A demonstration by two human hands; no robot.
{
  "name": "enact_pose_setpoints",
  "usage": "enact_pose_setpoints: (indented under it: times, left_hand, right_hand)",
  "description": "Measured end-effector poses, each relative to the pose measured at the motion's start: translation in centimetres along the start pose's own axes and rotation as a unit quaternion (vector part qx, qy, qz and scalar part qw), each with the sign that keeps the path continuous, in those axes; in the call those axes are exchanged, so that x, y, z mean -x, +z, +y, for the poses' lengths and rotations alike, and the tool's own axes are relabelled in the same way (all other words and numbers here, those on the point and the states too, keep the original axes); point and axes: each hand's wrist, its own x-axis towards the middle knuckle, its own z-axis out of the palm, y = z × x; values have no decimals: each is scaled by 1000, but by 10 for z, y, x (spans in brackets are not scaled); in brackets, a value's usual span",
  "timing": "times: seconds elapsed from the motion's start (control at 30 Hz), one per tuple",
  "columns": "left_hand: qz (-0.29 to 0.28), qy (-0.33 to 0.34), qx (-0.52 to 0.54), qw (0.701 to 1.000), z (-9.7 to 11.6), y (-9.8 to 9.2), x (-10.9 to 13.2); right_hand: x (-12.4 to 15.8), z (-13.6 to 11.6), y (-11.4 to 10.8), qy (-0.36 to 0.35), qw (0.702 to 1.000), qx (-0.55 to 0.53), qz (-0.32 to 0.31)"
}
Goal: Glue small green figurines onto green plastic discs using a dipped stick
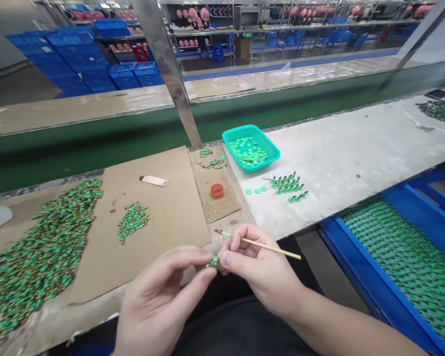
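My left hand (170,291) pinches a small green-and-gold piece (214,261) between thumb and forefinger. The fingertips of my right hand (257,262) meet it from the other side, closed around a thin wooden brush (270,247) with a dark tip that points left. Part of the small piece is hidden by my fingers. Just beyond my hands, a red cap (217,191) rests on a worn brown board (224,210). Loose green-and-gold pieces (133,221) form a small heap on the cardboard (170,207) to the left.
A big pile of similar pieces (48,247) covers the left side. A white tube (155,181) lies on the cardboard. Green discs fill a teal basket (270,160); rows of discs with upright dark-topped parts (287,183) stand nearby. A blue crate (371,282) sits low at right.
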Motion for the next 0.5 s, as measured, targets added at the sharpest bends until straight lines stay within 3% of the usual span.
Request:
enact_pose_setpoints:
  times: [0.1,0.17,0.23,0.3,0.33,0.4,0.43,0.5]
  left_hand:
    - [51,-86,132,986,-12,28,26]
    - [69,-117,175,975,-22,36,37]
    - [77,-131,159,975,-32,34,38]
    - [74,-127,83,986,-42,24,29]
    - [71,-117,33,990,-46,18,22]
    - [48,-84,-61,993,-55,8,2]
    - [26,-60,-93,993,-59,5,-7]
    - [-42,-18,-128,991,-66,5,-24]
  right_hand:
    - [12,17,-8,2,999,-46,24]
    - [18,22,-14,13,999,-33,33]
    - [18,19,-24,5,999,34,26]
    - [13,7,-39,-63,982,179,12]
    - [9,-1,-47,-124,953,275,7]
    - [-2,-18,-63,-238,858,455,8]
    - [-7,-25,-69,-282,816,505,6]
    - [-16,-37,-77,-335,759,559,-5]
